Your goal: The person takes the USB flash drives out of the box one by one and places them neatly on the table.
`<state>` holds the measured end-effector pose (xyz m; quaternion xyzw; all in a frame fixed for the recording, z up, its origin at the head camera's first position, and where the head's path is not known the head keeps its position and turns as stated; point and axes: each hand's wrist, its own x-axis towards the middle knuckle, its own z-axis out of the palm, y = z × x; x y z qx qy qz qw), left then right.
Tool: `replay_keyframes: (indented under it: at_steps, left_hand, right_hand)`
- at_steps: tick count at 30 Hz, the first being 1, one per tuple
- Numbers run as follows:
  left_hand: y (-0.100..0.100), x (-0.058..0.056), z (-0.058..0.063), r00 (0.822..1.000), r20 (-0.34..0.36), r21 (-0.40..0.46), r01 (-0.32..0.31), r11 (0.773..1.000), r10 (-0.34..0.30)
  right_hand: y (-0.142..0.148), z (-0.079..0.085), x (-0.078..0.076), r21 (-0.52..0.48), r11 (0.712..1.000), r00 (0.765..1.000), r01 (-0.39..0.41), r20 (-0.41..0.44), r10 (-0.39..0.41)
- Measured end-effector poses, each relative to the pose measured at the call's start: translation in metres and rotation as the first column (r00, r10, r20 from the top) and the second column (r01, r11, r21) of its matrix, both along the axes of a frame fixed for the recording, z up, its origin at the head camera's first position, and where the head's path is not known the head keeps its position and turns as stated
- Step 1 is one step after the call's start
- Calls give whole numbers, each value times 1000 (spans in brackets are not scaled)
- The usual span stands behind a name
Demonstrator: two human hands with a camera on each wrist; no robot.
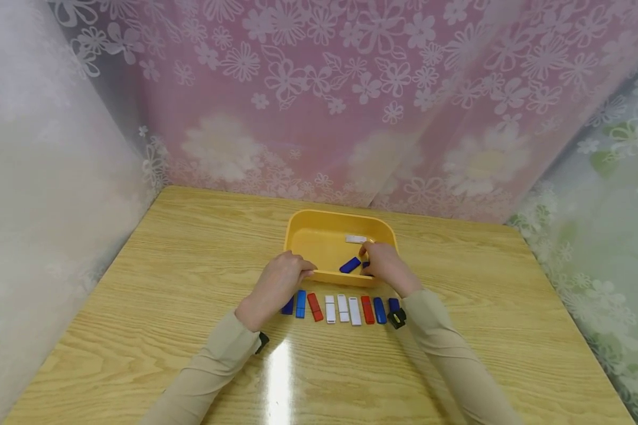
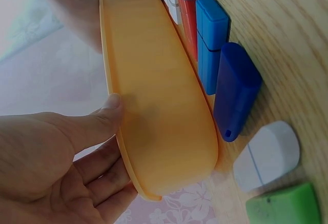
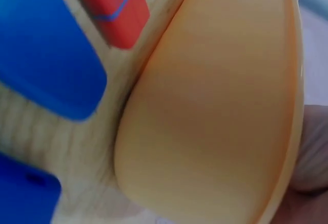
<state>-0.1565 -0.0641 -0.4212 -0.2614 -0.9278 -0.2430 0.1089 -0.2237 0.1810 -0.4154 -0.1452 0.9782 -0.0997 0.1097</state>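
Note:
A yellow plastic tray (image 1: 321, 243) stands on the table. My left hand (image 1: 277, 282) pinches its near rim at the left, with the thumb (image 2: 108, 112) on the outer wall and the fingers inside. My right hand (image 1: 387, 264) reaches over the near right wall into the tray, its thumb and fingers curled about a dark blue USB stick (image 1: 365, 265), mostly hidden. Beside it lie another dark blue USB stick (image 1: 350, 265) and a white USB stick (image 1: 355, 239). The right wrist view shows the tray's outer wall (image 3: 205, 106), which hides the fingers.
In front of the tray, several USB sticks stand in a row, among them a red one (image 1: 315, 307), a white one (image 1: 355, 311) and a blue one (image 1: 380, 310). A green stick (image 2: 284, 206) sits at the row's left end. Floral curtains (image 1: 319, 118) surround the wooden table (image 1: 191, 248).

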Motion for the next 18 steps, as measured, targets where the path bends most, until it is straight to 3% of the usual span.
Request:
replay_keyframes:
  at_steps: [3, 7, 12, 18]
  left_hand:
    - [0, 0, 1, 1000, 1, 4, 4, 1000, -4]
    - [1, 0, 1, 1000, -3, 10, 7, 1000, -7]
    - [1, 0, -1, 1000, -4, 8, 4, 1000, -4]
    - [-1, -1, -1, 1000, -7, -14, -1, 1000, 1]
  right_hand:
    - [0, -3, -1, -45, 999, 1000, 15, 6, -15]
    - [2, -3, 2, -167, 981, 995, 95, 25, -92]
    - [7, 5, 12, -372, 910, 981, 182, 7, -193]
    - [25, 18, 29, -523, 841, 962, 137, -131, -239]
